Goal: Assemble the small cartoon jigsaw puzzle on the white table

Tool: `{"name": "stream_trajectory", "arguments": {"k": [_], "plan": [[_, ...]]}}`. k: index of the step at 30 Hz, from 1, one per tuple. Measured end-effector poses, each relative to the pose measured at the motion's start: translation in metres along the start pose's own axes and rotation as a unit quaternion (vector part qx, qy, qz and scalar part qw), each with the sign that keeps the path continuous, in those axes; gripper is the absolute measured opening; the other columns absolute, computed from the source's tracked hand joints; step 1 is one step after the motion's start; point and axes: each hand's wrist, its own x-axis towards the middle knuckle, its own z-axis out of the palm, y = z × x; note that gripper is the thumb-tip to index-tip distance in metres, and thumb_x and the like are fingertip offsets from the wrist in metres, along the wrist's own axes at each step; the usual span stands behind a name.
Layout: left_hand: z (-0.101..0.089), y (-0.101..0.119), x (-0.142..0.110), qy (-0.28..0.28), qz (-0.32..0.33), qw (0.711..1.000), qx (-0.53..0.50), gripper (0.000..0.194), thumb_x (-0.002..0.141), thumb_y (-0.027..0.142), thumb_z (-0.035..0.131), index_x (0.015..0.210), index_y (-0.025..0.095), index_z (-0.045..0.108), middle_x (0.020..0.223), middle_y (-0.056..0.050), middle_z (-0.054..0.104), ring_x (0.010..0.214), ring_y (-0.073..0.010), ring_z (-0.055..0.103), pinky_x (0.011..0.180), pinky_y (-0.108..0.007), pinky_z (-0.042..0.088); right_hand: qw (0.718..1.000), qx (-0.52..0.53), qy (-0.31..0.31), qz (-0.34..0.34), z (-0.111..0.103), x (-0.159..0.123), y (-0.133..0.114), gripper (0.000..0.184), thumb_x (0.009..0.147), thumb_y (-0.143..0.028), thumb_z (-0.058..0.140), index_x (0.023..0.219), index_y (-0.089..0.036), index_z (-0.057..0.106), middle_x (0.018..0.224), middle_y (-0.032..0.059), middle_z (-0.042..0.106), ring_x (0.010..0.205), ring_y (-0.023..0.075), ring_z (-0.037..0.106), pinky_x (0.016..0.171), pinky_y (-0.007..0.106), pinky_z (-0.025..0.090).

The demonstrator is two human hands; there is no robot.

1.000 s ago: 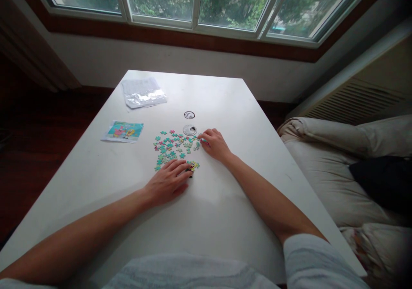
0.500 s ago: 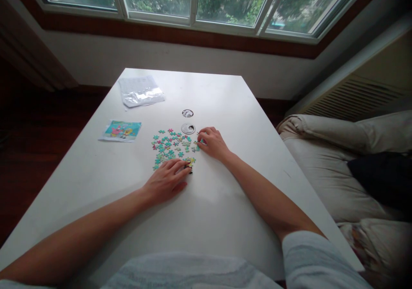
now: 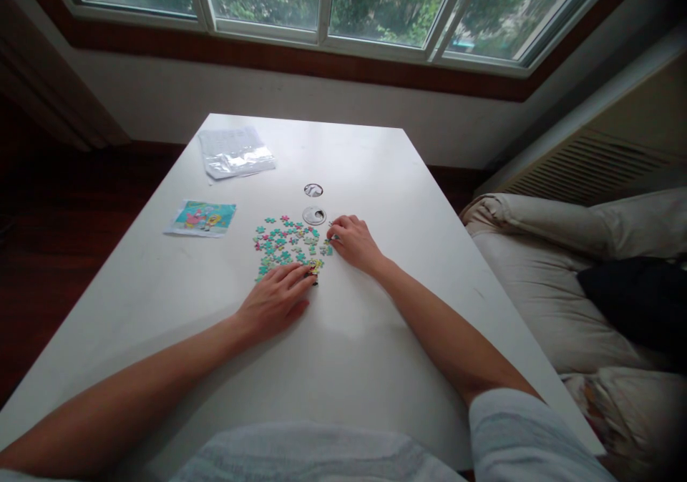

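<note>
Rests left hand (image 3: pixel 273 299), loosely open, on the near edge of jigsaw pieces (image 3: pixel 283 241) amid a white table (image 3: pixel 348 375), too many to count; curls right hand (image 3: pixel 353 240) at their right edge, cannot tell whether around one. Beyond, has two round discs (image 3: pixel 313 217); leftward, one picture card (image 3: pixel 202 217), any print too small to read, and one plastic sleeve (image 3: pixel 236 153).

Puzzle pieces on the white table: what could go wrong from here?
The left hand has fingertips at the yellow pieces, so a small shift might disturb them. The right hand is at the edge of the puzzle pieces and could scatter some. Just beyond them, the nearer round inset shows what looks like a dark opening; a piece might slip in.
</note>
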Motion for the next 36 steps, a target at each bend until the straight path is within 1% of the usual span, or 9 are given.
{"name": "stream_trajectory", "arguments": {"k": [7,10,13,16,19,22,27,31,36], "plan": [[0.001,-0.001,0.000,0.008,-0.024,1.000,0.009,0.041,0.095,0.025,0.057,0.136,0.021,0.058,0.147,-0.011,0.054,0.138,-0.0300,0.046,0.115,-0.051,0.041,1.000,-0.003,-0.009,0.007,-0.003,-0.002,-0.004,0.011,0.090,-0.024,0.067,0.101,-0.022,0.067,0.116,0.0104,0.063,0.111,0.0277,0.051,0.093,0.040,0.036],[0.002,-0.002,0.000,0.008,-0.026,0.999,0.018,0.041,0.096,0.026,0.056,0.136,0.020,0.057,0.147,-0.011,0.054,0.138,-0.0301,0.045,0.115,-0.051,0.040,1.000,0.007,-0.008,-0.014,-0.004,-0.003,-0.006,0.004,0.091,-0.019,0.065,0.093,-0.021,0.065,0.105,0.0076,0.068,0.105,0.0252,0.053,0.092,0.038,0.034],[0.002,-0.003,-0.001,0.009,-0.027,0.999,0.025,0.041,0.097,0.027,0.055,0.137,0.020,0.056,0.147,-0.012,0.054,0.137,-0.0299,0.046,0.116,-0.051,0.039,0.999,0.042,0.004,-0.024,-0.008,-0.003,-0.007,0.008,0.092,-0.014,0.060,0.091,-0.021,0.065,0.095,0.0043,0.069,0.096,0.0216,0.056,0.090,0.036,0.034],[0.000,-0.003,-0.001,0.016,-0.030,0.999,0.022,0.041,0.096,0.026,0.056,0.136,0.021,0.056,0.145,-0.012,0.055,0.135,-0.0301,0.047,0.114,-0.052,0.041,0.993,0.112,0.013,-0.019,-0.016,-0.004,-0.013,0.018,0.093,-0.013,0.057,0.106,-0.021,0.067,0.096,0.0039,0.069,0.088,0.0185,0.057,0.087,0.032,0.037],[-0.001,-0.003,-0.001,0.016,-0.035,0.999,0.021,0.040,0.096,0.026,0.056,0.135,0.021,0.057,0.143,-0.012,0.056,0.133,-0.0308,0.048,0.112,-0.052,0.042,0.981,0.187,-0.021,-0.038,-0.021,-0.009,-0.024,0.031,0.094,-0.011,0.053,0.117,-0.024,0.069,0.099,0.0040,0.067,0.083,0.0158,0.058,0.082,0.028,0.041],[-0.001,-0.003,-0.001,0.021,-0.038,0.999,0.016,0.040,0.095,0.025,0.056,0.135,0.021,0.057,0.142,-0.012,0.056,0.133,-0.0307,0.048,0.112,-0.052,0.042,0.974,0.221,-0.038,-0.025,-0.017,-0.012,-0.034,0.029,0.091,-0.010,0.053,0.107,-0.023,0.073,0.095,0.0028,0.068,0.082,0.0144,0.060,0.079,0.026,0.042],[0.000,-0.004,-0.003,0.020,-0.038,0.999,0.017,0.044,0.095,0.026,0.056,0.139,0.021,0.054,0.142,-0.012,0.056,0.133,-0.0304,0.048,0.113,-0.052,0.042,0.955,0.287,-0.066,0.038,-0.001,-0.013,-0.036,0.013,0.086,-0.015,0.062,0.093,-0.020,0.071,0.074,-0.0026,0.067,0.069,0.0113,0.058,0.067,0.022,0.040],[0.000,-0.004,-0.002,0.016,-0.038,0.999,0.019,0.044,0.095,0.026,0.056,0.139,0.020,0.054,0.142,-0.013,0.056,0.132,-0.0306,0.048,0.113,-0.052,0.041,0.936,0.335,-0.089,0.067,0.010,-0.013,-0.037,0.006,0.084,-0.021,0.065,0.086,-0.018,0.070,0.072,-0.0025,0.067,0.066,0.0107,0.058,0.062,0.021,0.040],[0.000,-0.005,-0.003,0.017,-0.036,0.999,0.021,0.044,0.095,0.026,0.056,0.139,0.019,0.054,0.142,-0.012,0.056,0.132,-0.0309,0.048,0.113,-0.052,0.041,0.949,0.296,-0.066,0.086,0.011,-0.015,-0.047,0.005,0.083,-0.021,0.067,0.081,-0.019,0.071,0.074,-0.0020,0.068,0.068,0.0111,0.058,0.063,0.022,0.040]]}}
